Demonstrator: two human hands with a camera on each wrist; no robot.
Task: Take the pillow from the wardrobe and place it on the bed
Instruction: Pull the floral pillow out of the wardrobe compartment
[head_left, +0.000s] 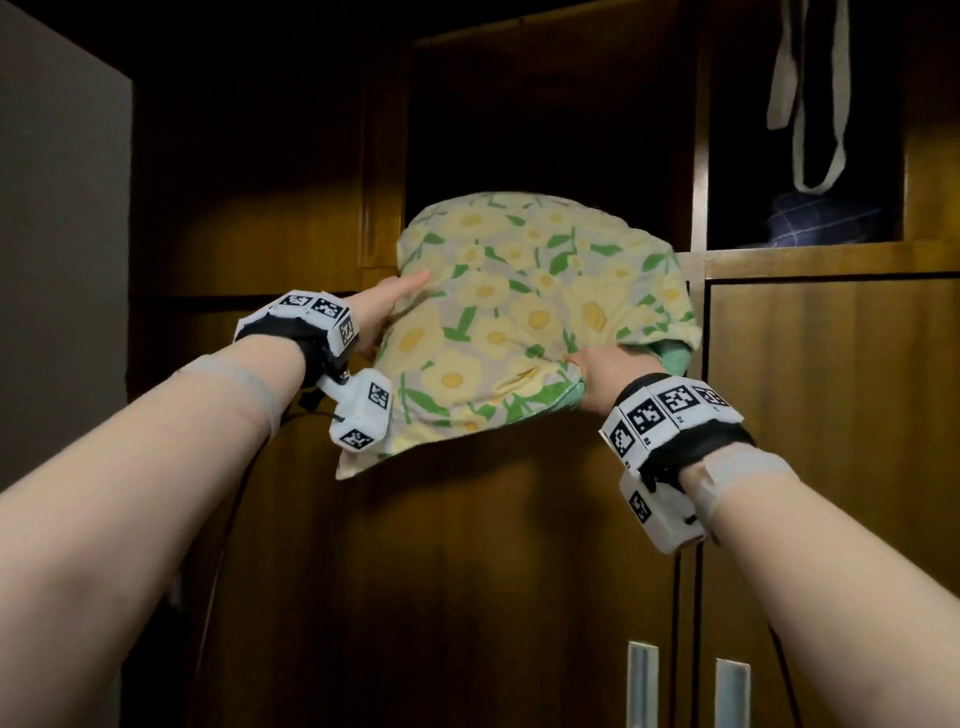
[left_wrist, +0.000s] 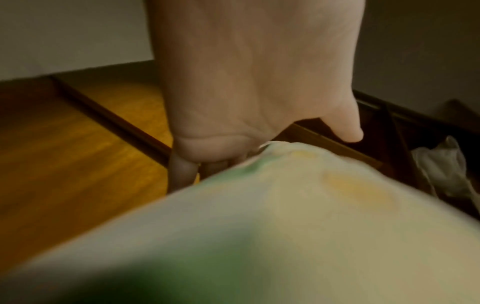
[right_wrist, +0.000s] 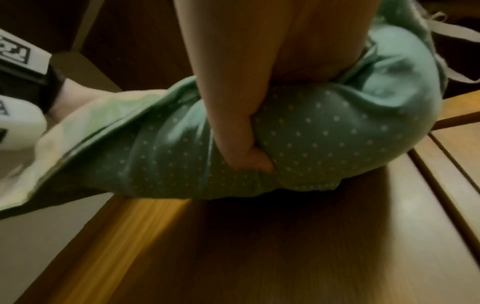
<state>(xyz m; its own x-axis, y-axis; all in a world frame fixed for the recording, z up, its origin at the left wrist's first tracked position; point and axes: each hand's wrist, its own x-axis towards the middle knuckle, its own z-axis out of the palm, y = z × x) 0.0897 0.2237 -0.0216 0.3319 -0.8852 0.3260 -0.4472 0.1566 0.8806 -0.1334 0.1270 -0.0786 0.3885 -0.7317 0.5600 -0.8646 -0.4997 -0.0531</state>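
Note:
The pillow (head_left: 519, 312), yellow flowers and green leaves on top and green with white dots underneath (right_wrist: 324, 133), sticks halfway out of the wardrobe's dark upper compartment (head_left: 545, 130). My left hand (head_left: 387, 306) holds its left side, thumb on top and fingers round the edge (left_wrist: 182, 170). My right hand (head_left: 597, 371) grips the lower right edge, its fingers (right_wrist: 246, 156) dug into the dotted fabric. The pillow's near corner hangs in front of the wooden wardrobe door (head_left: 467, 571). No bed is in view.
In the open compartment to the right hang white straps (head_left: 810, 104) above a dark blue checked cloth (head_left: 826, 218). Two metal handles (head_left: 642, 680) sit low on the shut doors. A grey wall (head_left: 57, 260) stands at the left.

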